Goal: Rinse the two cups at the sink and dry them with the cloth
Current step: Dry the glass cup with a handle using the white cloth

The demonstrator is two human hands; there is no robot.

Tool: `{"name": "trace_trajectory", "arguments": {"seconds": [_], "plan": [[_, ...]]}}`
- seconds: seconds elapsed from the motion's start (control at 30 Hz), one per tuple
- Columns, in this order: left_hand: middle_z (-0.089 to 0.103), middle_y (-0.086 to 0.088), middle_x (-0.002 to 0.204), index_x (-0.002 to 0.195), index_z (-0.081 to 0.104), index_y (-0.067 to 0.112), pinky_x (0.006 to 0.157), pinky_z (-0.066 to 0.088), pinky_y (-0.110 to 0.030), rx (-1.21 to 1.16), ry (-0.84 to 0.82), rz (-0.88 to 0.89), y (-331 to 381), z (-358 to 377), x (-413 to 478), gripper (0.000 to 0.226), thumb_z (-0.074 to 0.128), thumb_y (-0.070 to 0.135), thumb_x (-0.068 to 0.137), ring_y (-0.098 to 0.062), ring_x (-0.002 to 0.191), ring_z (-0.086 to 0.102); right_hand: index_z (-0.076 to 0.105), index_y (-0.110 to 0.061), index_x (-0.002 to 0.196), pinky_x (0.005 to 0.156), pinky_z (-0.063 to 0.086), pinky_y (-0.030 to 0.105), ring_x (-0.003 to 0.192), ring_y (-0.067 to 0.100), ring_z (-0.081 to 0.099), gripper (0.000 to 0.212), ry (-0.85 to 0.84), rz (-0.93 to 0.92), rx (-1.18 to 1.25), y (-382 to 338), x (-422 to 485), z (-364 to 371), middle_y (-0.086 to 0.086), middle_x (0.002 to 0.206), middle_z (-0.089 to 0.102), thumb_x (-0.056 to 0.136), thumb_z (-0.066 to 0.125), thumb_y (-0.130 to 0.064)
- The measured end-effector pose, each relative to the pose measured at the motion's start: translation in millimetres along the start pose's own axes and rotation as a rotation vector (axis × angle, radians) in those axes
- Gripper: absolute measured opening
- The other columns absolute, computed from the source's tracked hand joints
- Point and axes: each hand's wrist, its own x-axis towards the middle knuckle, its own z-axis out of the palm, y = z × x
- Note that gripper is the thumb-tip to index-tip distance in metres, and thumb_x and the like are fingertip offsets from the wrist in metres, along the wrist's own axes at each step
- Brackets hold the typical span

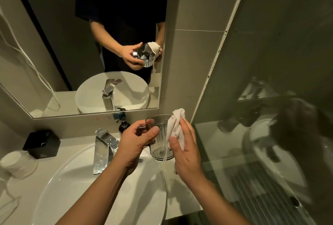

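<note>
A clear ribbed glass cup [160, 145] is held upright above the right rim of the white sink [86, 194]. My left hand [137, 142] grips its left side, thumb across the front. My right hand [185, 151] holds a bunched white cloth [175, 127] pressed against the cup's right side, with part of the cloth rising above the rim. At the far left of the counter, a second cup [18, 163] stands upside down under a clear wrap.
A chrome faucet [103, 149] stands behind the basin, with a dark soap pump bottle [123, 125] beside it. On the left of the counter sits a black box [42, 143]. The mirror [54, 44] rises behind, and a glass shower wall [261, 116] is close on the right.
</note>
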Motion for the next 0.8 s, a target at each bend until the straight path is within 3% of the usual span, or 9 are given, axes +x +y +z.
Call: {"name": "trace_trajectory", "arguments": {"seconds": [0.07,0.17,0.27,0.33,0.4,0.5,0.67,0.8], "plan": [[0.075,-0.009,0.102,0.113,0.074,0.015,0.075,0.058,-0.035,-0.017,0.002,-0.005,1,1,1,0.062,0.092,0.039,0.059,-0.020,0.094,0.072,0.032,-0.043,0.155,0.121,0.033,0.027,0.149,0.003,0.034,0.056,0.003,-0.019,0.006,-1,0,0,-0.025,0.158,0.034,0.102,0.048,-0.048],[0.076,-0.007,0.095,0.114,0.067,0.012,0.074,0.056,-0.038,-0.056,0.010,-0.016,2,3,1,0.062,0.092,0.034,0.061,-0.020,0.087,0.073,0.032,-0.042,0.156,0.123,0.034,0.038,0.148,0.003,0.035,0.060,0.022,-0.001,0.032,3,0,0,-0.026,0.156,0.035,0.100,0.047,-0.053],[0.076,-0.005,0.091,0.116,0.062,0.010,0.074,0.055,-0.039,-0.117,0.017,-0.026,3,3,-1,0.055,0.086,0.027,0.069,-0.016,0.078,0.073,0.029,-0.058,0.152,0.122,0.034,0.046,0.148,0.005,0.036,0.057,0.031,0.037,0.080,3,-2,-3,-0.022,0.159,0.037,0.097,0.046,-0.063],[0.075,-0.008,0.095,0.117,0.062,0.010,0.081,0.052,-0.045,-0.113,0.009,-0.016,3,6,-2,0.055,0.085,0.031,0.072,-0.019,0.085,0.070,0.027,-0.066,0.147,0.122,0.035,0.044,0.148,0.004,0.035,0.053,0.041,0.026,0.051,1,-3,-3,-0.025,0.157,0.035,0.098,0.046,-0.061],[0.071,-0.011,0.102,0.116,0.063,0.013,0.085,0.049,-0.049,-0.109,0.008,-0.012,3,13,-6,0.061,0.089,0.043,0.070,-0.025,0.094,0.066,0.027,-0.063,0.149,0.122,0.035,0.042,0.149,0.003,0.033,0.053,0.042,-0.010,-0.010,-1,-5,1,-0.028,0.156,0.032,0.099,0.046,-0.056],[0.070,-0.014,0.103,0.117,0.060,0.013,0.079,0.051,-0.039,-0.138,0.043,-0.028,3,22,-11,0.073,0.092,0.053,0.066,-0.026,0.094,0.065,0.030,-0.050,0.153,0.121,0.037,0.045,0.149,0.007,0.034,0.055,0.047,-0.034,-0.036,1,-7,5,-0.024,0.158,0.030,0.101,0.045,-0.057],[0.071,-0.011,0.096,0.113,0.060,0.014,0.081,0.055,-0.040,-0.166,0.020,-0.040,2,22,-10,0.053,0.084,0.032,0.069,-0.020,0.082,0.071,0.029,-0.049,0.154,0.120,0.037,0.051,0.149,0.011,0.037,0.059,0.032,-0.008,0.038,7,-13,2,-0.018,0.159,0.035,0.099,0.044,-0.066],[0.070,-0.018,0.105,0.116,0.059,0.014,0.091,0.056,-0.052,-0.240,-0.020,-0.046,1,21,-9,0.068,0.090,0.038,0.060,-0.024,0.085,0.071,0.030,-0.055,0.151,0.116,0.040,0.057,0.145,0.017,0.044,0.060,0.017,0.022,0.107,6,-14,1,-0.017,0.157,0.042,0.096,0.044,-0.071]]}}
